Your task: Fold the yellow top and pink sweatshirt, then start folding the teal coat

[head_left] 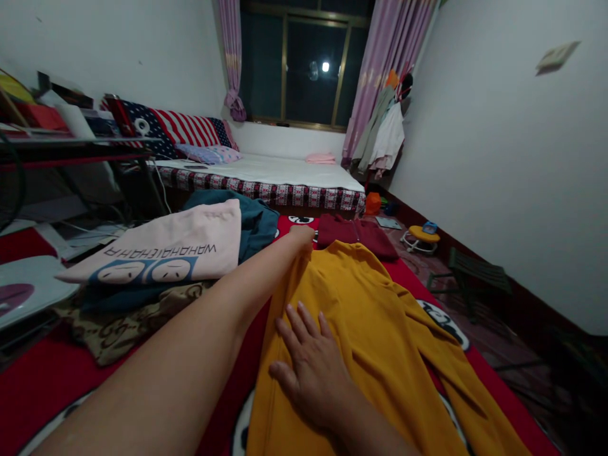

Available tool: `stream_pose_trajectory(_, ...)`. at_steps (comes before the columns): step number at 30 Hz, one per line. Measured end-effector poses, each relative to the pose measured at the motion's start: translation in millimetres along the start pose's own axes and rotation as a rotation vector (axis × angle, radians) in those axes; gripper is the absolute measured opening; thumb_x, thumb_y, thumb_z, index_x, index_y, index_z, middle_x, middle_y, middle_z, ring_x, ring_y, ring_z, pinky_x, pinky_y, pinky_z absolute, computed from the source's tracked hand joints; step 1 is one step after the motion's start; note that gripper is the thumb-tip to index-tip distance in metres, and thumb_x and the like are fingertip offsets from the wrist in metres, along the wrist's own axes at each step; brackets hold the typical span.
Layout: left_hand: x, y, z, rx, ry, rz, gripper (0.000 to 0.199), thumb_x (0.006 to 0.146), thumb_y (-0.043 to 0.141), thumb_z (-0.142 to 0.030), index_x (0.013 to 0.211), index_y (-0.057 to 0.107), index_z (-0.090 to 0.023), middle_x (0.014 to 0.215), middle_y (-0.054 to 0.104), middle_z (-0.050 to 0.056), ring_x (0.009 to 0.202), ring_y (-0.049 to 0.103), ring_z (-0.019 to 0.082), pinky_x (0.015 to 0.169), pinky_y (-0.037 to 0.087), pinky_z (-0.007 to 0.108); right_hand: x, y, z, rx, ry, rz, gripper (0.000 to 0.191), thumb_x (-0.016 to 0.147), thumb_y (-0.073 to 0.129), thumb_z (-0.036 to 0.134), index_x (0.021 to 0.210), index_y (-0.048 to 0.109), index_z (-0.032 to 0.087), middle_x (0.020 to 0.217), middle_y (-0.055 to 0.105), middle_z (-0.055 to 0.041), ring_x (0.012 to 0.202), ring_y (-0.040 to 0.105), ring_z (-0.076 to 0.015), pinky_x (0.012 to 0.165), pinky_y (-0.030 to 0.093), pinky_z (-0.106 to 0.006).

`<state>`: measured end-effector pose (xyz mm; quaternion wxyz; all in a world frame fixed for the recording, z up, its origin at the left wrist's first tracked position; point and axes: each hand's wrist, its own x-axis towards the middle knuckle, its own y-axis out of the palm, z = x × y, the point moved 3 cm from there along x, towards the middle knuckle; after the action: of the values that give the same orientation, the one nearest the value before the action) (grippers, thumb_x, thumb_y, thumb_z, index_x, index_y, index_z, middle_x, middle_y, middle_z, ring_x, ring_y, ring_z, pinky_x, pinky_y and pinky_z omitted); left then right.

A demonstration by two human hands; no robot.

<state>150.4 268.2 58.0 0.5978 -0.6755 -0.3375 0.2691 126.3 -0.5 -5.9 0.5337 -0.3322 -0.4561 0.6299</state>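
Note:
A mustard-yellow long-sleeved garment (375,316) lies spread over a red patterned blanket (237,386), its collar away from me. My left hand (302,239) reaches to its far left shoulder, fingers closed on the cloth there. Flat on the body of the garment, near its left edge, rests my right hand (311,361) with the fingers spread. Beyond the collar is a folded dark red garment (356,234). At the left, a pale pink garment with printed letters (213,228) lies on teal cloth (259,221) and brown patterned cloth (118,329).
A cluttered desk (76,149) stands at the left, with a white stool (33,285) below. A bed (270,171) is under the window. At the right are a small yellow stool (422,234), a dark folding stool (479,272) and hanging clothes (387,139).

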Motion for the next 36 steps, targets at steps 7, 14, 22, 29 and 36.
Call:
stream_pose_trajectory(7,9,-0.6,34,-0.201,-0.182,-0.014,0.016,0.060,0.078,-0.025,0.071,0.072,-0.015,0.074,0.071,0.006,0.074,0.067,0.021,0.069,0.051,0.025,-1,0,0,0.016,0.017,0.003,0.064,0.091,0.036,0.060,0.148,0.028,0.030,0.158,0.011,-0.0019,0.146,0.002,-0.0220,0.116,0.000,-0.050)
stream_pose_trajectory(14,16,6.1,56,-0.397,-0.393,-0.285,0.024,0.076,0.065,-0.025,0.097,0.071,-0.014,0.093,0.072,0.010,0.081,0.068,0.021,0.062,0.049,0.023,0,1,0,0.024,0.031,0.006,0.066,0.090,0.039,0.060,0.148,0.027,0.031,0.158,0.009,-0.0004,0.146,0.001,-0.0219,0.116,0.000,-0.050)
stream_pose_trajectory(22,-1,30.8,59,-0.473,-0.278,-0.378,0.015,0.072,0.073,-0.026,0.082,0.073,-0.016,0.078,0.072,0.006,0.075,0.066,0.018,0.068,0.051,0.024,0,0,0,0.025,0.028,0.008,0.065,0.091,0.038,0.060,0.148,0.028,0.032,0.158,0.011,0.0008,0.146,0.002,-0.0214,0.117,0.001,-0.049)
stream_pose_trajectory(29,-39,16.8,31,-0.399,0.019,-0.544,0.009,0.082,0.064,-0.023,0.084,0.070,-0.016,0.094,0.067,0.006,0.092,0.061,0.018,0.088,0.047,0.030,0,1,-2,0.023,0.031,-0.003,0.065,0.090,0.039,0.061,0.147,0.029,0.032,0.158,0.011,0.0001,0.146,0.004,-0.0217,0.117,0.001,-0.050)
stream_pose_trajectory(36,-106,52.8,18,-0.231,0.395,-0.480,0.023,0.093,0.045,-0.018,0.095,0.068,-0.017,0.107,0.066,0.008,0.098,0.062,0.017,0.088,0.050,0.029,1,0,0,0.038,0.027,-0.005,0.065,0.090,0.039,0.060,0.148,0.029,0.030,0.158,0.013,-0.0016,0.146,0.004,-0.0222,0.116,0.001,-0.050)
